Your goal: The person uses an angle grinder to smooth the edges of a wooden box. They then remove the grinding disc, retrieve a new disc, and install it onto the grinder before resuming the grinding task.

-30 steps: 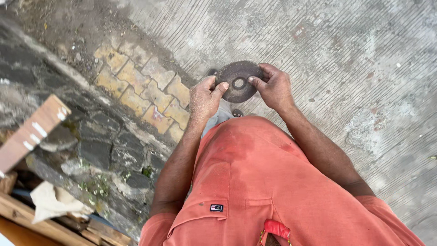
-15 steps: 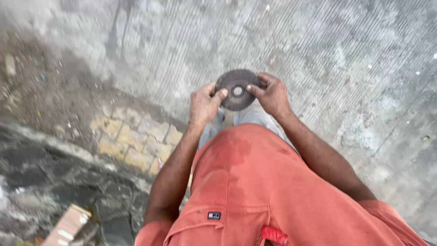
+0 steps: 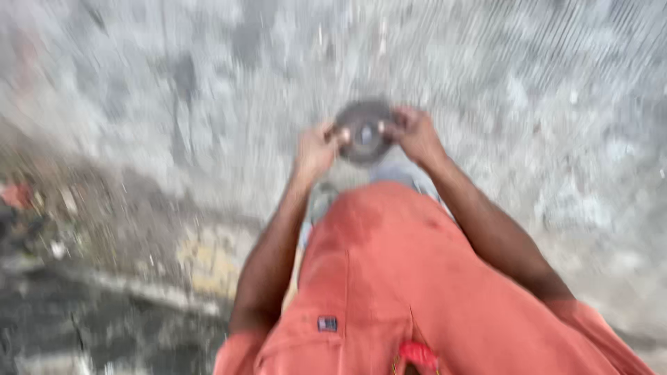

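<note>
Disc (image 3: pixel 363 130) now over bare concrete (image 3: pixel 208 104)

Dark grey disc (image 3: pixel 363 130) with pale centre, salmon-red shirt (image 3: pixel 389 278), mottled grey concrete (image 3: pixel 556 104)

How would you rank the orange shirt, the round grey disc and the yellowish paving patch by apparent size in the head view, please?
1. Orange shirt, largest, though nearest the camera.
2. Yellowish paving patch, blurred, so its edges are unsure.
3. Round grey disc, smallest.
</note>
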Tool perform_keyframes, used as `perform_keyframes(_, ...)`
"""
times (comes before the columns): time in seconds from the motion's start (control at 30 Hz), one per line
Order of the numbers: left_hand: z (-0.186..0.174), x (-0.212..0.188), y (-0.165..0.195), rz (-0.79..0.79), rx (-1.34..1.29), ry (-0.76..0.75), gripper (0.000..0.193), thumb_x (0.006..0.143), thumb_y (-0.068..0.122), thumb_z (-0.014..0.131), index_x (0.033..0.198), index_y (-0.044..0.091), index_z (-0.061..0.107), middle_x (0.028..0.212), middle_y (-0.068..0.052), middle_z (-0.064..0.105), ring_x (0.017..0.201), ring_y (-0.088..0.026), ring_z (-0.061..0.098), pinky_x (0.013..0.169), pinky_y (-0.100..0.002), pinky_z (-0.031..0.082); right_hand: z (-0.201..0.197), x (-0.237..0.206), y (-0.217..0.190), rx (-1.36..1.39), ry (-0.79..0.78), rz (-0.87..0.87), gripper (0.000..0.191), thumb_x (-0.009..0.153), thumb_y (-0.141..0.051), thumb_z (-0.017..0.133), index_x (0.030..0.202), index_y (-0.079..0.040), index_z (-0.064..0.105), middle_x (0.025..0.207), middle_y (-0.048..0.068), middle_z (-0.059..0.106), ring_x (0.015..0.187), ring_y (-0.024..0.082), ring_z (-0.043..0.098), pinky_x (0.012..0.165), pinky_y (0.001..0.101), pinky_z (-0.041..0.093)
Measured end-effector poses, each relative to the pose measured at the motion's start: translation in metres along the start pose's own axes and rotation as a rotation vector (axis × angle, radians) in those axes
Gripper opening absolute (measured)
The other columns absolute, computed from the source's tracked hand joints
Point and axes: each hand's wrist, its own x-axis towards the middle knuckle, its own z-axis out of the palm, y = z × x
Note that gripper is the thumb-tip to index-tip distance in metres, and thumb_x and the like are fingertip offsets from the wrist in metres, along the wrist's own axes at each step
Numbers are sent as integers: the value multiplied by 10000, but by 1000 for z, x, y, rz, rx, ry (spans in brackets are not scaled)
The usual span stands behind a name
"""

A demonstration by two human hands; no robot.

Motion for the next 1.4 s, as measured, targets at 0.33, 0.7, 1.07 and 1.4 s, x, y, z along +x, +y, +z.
perform_keyframes(0.33,40,199,161,-46,-534,-327,554,860,429,781,1240,44,661,928,-16,740,786,-109,688,685,-290,580,-194,153,-107,315,-135,60,388,961,-128,750,1308,15,652,960,19,650,829,92,641,721,290,574)
perform_keyframes(0.7,89,474,346,135,534,-80,389,882,398,746,1135,104,759,1022,-119,778,964,-310,728,947,-568,442,-319,410,-185,-133,131,77,431,872,-205,778,1254,-25,690,1049,124,783,891,190,739,776,333,604)
perform_keyframes(1.07,123,726,521,305,626,-87,358,918,398,709,1071,79,760,1028,-201,743,1034,-389,694,945,-497,532,-471,613,-289,-33,287,152,417,848,-190,780,1195,35,727,972,179,799,811,241,733,702,373,592)
perform_keyframes(1.4,138,924,644,157,513,-33,435,926,424,705,1193,81,734,1048,-166,746,986,-333,710,897,-469,538,-627,828,-397,-146,-26,218,487,913,-239,749,1361,-84,638,1061,130,759,799,210,710,664,354,591)
